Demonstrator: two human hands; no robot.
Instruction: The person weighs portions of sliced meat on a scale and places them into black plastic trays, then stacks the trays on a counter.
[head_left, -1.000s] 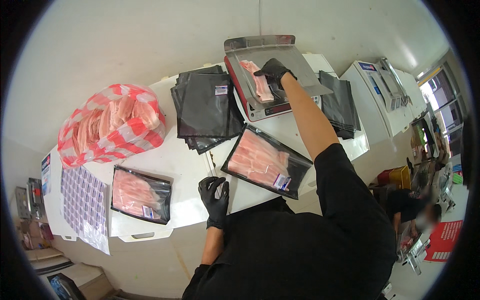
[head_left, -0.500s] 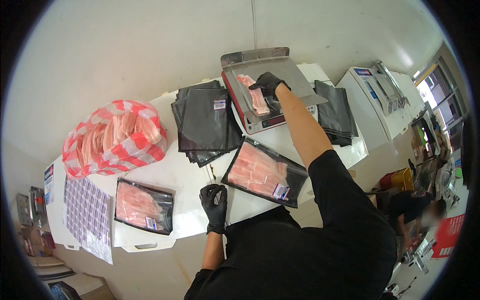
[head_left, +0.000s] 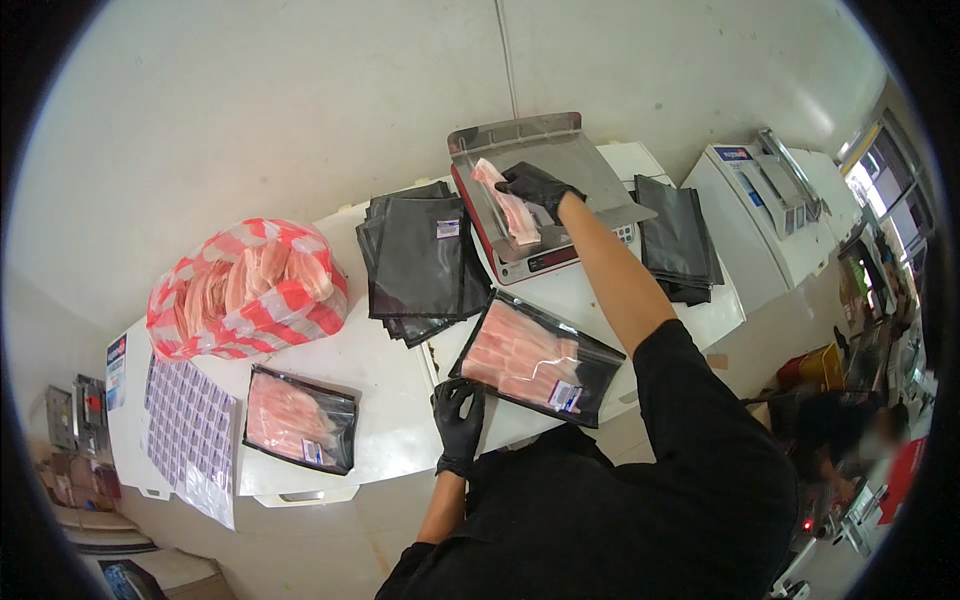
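My right hand [head_left: 540,190], in a black glove, grips pale pink pork belly slices [head_left: 507,203] over the steel pan of the digital scale [head_left: 575,185]. It hides part of the pan. My left hand [head_left: 459,428], gloved in black too, is curled with thumb and forefinger meeting in a ring; nothing shows inside it. Its fingertips lie at the near left corner of a clear-fronted black bag [head_left: 525,358] packed with pork slices and bearing a label. Whether they touch that corner, I cannot tell.
Empty black bags lie in a stack [head_left: 415,255] left of the scale and another stack [head_left: 682,240] to its right. Far left stand a red-and-white checked bag [head_left: 325,318] of meat, a label sheet [head_left: 190,430] and a second filled bag [head_left: 298,418]. A person [head_left: 840,430] is at far right.
My view has shifted slightly. My left hand has come closer to the filled bag's corner. My right hand still holds the pork slices at the scale, now tilted up a little.
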